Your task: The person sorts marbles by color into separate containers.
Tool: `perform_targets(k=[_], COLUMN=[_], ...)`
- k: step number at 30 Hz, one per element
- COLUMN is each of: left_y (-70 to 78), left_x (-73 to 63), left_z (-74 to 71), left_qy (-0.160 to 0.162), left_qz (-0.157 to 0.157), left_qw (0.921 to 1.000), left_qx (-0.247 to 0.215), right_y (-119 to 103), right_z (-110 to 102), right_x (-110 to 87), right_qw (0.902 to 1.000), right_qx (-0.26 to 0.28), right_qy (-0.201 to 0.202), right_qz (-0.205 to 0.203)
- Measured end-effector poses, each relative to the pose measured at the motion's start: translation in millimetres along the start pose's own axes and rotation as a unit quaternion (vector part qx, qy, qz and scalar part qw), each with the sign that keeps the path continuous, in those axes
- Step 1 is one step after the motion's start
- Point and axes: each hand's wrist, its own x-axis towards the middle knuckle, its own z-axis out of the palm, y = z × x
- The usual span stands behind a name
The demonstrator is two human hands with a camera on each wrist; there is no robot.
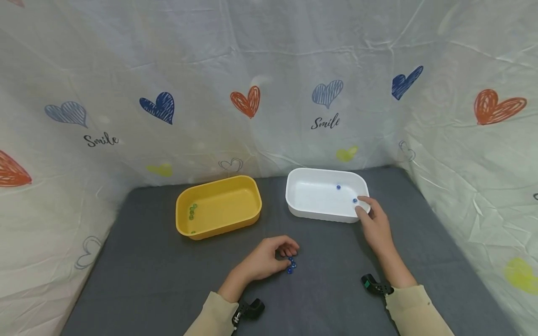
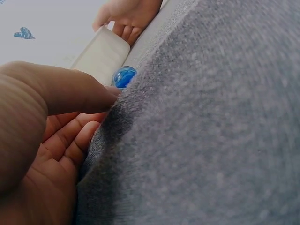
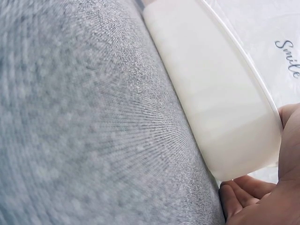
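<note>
A white tub [image 1: 311, 214] stands at the back right. My right hand [image 1: 376, 226] is at its front right corner, with thumb and index finger apart over the rim. Just beyond those fingertips is a blue marble [image 1: 355, 200], and another blue marble [image 1: 338, 187] lies farther back in the tub. In the right wrist view, other fingers [image 3: 239, 192] lie outside the tub wall. My left hand [image 1: 266, 259] rests on the table, fingers loosely curled and thumb beside several blue marbles [image 1: 290, 270]. One blue marble [image 2: 124, 77] shows past the thumb tip in the left wrist view.
A yellow tub [image 1: 227, 227] at the back left holds several green marbles [image 1: 191, 212]. Grey cloth [image 1: 328, 289] covers the table. A white curtain [image 1: 286, 140] printed with hearts hangs behind and along the sides.
</note>
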Motion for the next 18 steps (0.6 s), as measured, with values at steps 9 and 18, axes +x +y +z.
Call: perform_targets(k=[9, 18], left_y=[2.9, 6.4], left_x=[0.0, 1.7], left_z=[-1.9, -3.9], left_qy=[0.003, 0.003], left_qz=[-0.012, -0.016], left_qw=[0.9999, 0.9999], left_qx=[-0.008, -0.004], right_y=[-0.8, -0.5], right_z=[1.5, 1.8], right_x=[0.2, 0.2], right_qw=[1.0000, 1.0000], right_qx=[-0.002, -0.001], right_qy=[0.001, 0.005], right_qz=[0.000, 0.001])
